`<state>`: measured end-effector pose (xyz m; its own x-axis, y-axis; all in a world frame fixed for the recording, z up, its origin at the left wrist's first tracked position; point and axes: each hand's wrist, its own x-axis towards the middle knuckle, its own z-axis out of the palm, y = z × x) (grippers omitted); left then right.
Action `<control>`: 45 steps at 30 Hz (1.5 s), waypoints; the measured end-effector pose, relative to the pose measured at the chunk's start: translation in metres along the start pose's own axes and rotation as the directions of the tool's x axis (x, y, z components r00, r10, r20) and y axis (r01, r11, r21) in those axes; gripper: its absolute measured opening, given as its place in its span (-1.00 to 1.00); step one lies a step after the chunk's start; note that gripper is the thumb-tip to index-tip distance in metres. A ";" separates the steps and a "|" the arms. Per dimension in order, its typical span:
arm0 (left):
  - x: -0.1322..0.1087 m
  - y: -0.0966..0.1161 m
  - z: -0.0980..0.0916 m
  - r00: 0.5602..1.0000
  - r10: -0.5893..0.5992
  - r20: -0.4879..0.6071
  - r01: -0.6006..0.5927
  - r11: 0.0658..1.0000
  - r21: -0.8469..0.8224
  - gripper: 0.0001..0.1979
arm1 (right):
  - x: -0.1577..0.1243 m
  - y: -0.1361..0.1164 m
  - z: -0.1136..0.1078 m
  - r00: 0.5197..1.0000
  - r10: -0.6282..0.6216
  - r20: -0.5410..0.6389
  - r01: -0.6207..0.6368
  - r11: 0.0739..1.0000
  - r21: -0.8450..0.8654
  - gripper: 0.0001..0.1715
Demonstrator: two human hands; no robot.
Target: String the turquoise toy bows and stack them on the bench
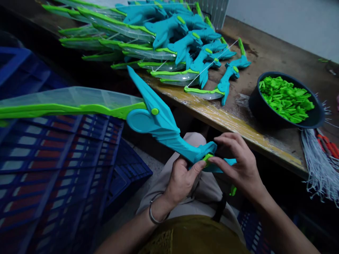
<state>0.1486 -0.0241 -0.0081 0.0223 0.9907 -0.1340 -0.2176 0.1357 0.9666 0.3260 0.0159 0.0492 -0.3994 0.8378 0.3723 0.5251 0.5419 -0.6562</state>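
I hold a teal and lime toy bow half point(156, 121) over my lap, its clear green-edged limb stretching far left. My left hand point(182, 178) wraps round the teal handle from below, thumb up against a small green piece point(208, 157). My right hand point(238, 160) pinches that same green piece at the handle's end, fingers curled over it. A metal bangle sits on my left wrist.
A pile of finished teal and green bow halves point(159, 38) covers the wooden bench point(238, 123). A dark bowl point(254, 104) of small green parts stands at right, beside a bundle of white strings point(317, 165). Blue plastic crates point(60, 169) stand to my left.
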 end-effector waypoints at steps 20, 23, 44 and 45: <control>-0.007 0.001 -0.002 0.998 0.000 0.070 -0.024 0.939 0.343 -0.72 | -0.033 0.017 0.019 0.995 0.034 0.098 -0.030 0.999 -0.043 -0.62; -0.005 0.000 0.000 0.999 0.032 0.032 -0.042 0.930 0.366 -0.80 | -0.031 0.019 0.021 0.996 0.022 0.090 -0.016 0.998 -0.066 -0.65; 0.011 -0.007 -0.003 0.993 -0.036 0.110 0.006 0.966 0.259 -0.79 | -0.035 0.019 0.025 0.990 0.137 0.031 -0.135 0.990 -0.045 -0.50; 0.009 -0.008 -0.004 0.994 -0.057 0.097 0.031 0.968 0.249 -0.80 | -0.034 0.019 0.023 0.991 0.130 0.036 -0.129 0.991 -0.042 -0.51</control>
<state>0.1471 -0.0164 -0.0180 0.1287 0.9775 -0.1671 0.0325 0.1642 0.9859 0.3322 -0.0034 0.0091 -0.3542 0.8983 0.2599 0.6030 0.4318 -0.6708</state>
